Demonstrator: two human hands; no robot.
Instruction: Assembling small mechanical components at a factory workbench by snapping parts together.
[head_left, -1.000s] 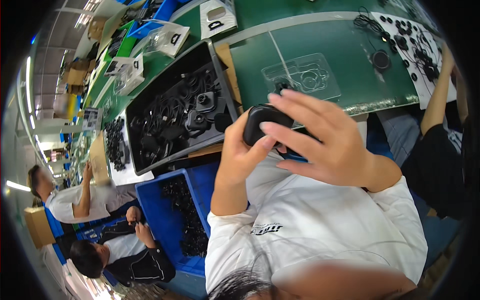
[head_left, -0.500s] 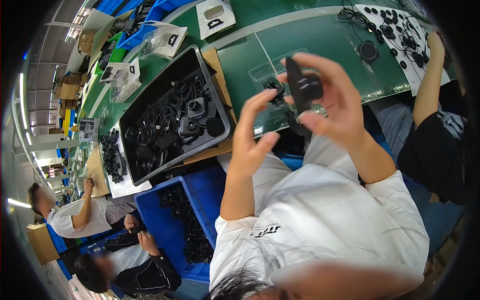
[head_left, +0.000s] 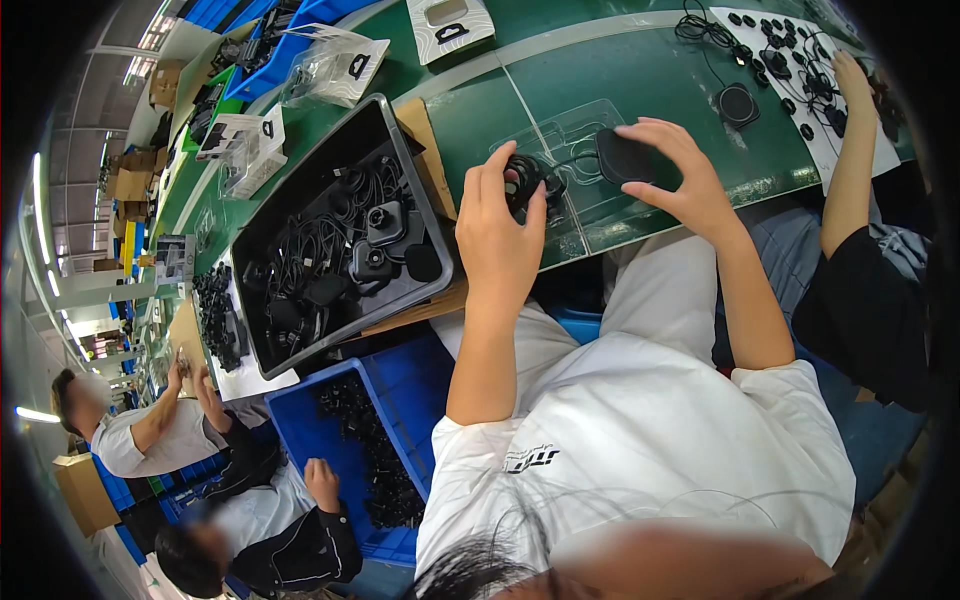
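Observation:
Over the green table, my left hand (head_left: 495, 235) is closed round a coiled black cable (head_left: 520, 178). My right hand (head_left: 692, 185) grips the edge of a flat black device (head_left: 623, 158) with rounded corners, thumb on the near side and fingers on the far side. A short stretch of cable links the device to the coil. Under both lies a clear plastic tray (head_left: 598, 208) on the tabletop, partly hidden by my hands and the things in them.
To the left, a black bin (head_left: 385, 110) holds cameras and cables. Below it, a blue crate (head_left: 410, 385) contains small black parts. A wired round-cornered device (head_left: 737, 104) lies at right, near a co-worker's arm (head_left: 848, 160). White boxes (head_left: 450, 30) stand at the back.
The black device has turned from edge-on to flat and come down toward the tray. My left hand, earlier spread, has closed on the coiled cable. Co-workers' hands at left have shifted.

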